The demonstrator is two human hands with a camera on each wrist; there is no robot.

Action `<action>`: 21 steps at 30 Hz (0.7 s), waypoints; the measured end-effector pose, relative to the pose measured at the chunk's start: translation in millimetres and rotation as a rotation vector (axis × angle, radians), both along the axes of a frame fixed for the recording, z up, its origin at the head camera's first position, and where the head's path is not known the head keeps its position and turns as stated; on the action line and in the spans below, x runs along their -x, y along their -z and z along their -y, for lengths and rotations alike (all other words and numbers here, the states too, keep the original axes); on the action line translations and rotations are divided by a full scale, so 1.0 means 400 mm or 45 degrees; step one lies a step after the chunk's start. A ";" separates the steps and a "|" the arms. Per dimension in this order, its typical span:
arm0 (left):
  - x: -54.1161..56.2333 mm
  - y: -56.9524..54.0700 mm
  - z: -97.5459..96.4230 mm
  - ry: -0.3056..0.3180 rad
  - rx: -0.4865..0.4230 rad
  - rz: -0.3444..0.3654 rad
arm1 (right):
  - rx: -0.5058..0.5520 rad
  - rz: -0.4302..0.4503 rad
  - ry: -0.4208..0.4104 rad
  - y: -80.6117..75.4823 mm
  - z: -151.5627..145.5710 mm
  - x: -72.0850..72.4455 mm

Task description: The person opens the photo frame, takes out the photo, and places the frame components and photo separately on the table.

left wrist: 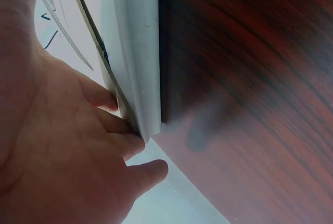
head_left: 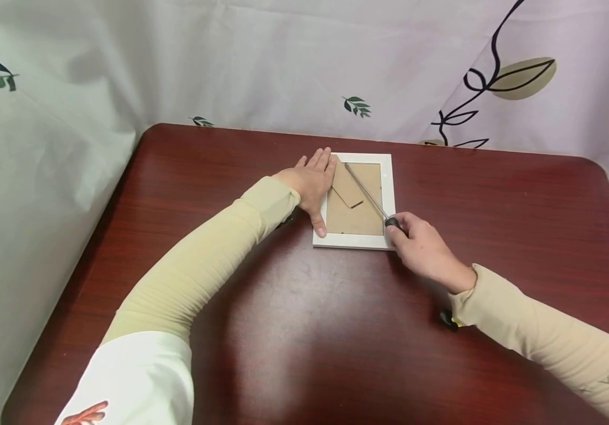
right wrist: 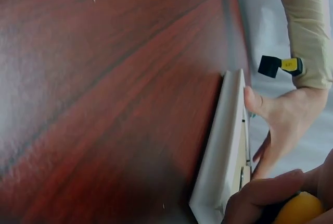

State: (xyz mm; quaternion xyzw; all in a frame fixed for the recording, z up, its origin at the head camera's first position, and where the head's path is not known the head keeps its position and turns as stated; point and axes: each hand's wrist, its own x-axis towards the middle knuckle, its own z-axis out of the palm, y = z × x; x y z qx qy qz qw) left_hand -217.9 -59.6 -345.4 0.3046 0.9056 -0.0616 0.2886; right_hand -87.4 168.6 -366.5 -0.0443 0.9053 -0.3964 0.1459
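Observation:
A white picture frame (head_left: 357,241) lies back side up on the table, its brown backing board (head_left: 352,223) showing with a stand flap (head_left: 345,190) on it. My left hand (head_left: 310,184) rests along the frame's left side, fingers stretched out and thumb at the near left corner. In my right hand (head_left: 425,247), at the near right corner, I grip a screwdriver (head_left: 365,191) by its handle. Its metal shaft slants across the backing toward the far left, the tip by the frame's far inner edge. The right wrist view shows the handle's yellow end (right wrist: 299,208).
The dark red wooden table (head_left: 304,330) has rounded far corners. A pale curtain (head_left: 261,65) with leaf prints hangs behind it and along the left. Wrist cameras are strapped on both arms; a black one (head_left: 448,319) shows under the right cuff.

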 end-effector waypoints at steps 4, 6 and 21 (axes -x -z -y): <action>-0.001 -0.001 -0.004 0.011 0.006 -0.015 | 0.030 0.021 -0.012 0.005 0.008 -0.005; -0.002 -0.001 -0.005 0.012 0.013 -0.015 | 0.034 0.024 -0.019 0.007 0.011 -0.005; -0.002 0.000 -0.003 -0.003 0.024 -0.025 | 0.013 0.011 -0.023 0.009 0.015 -0.003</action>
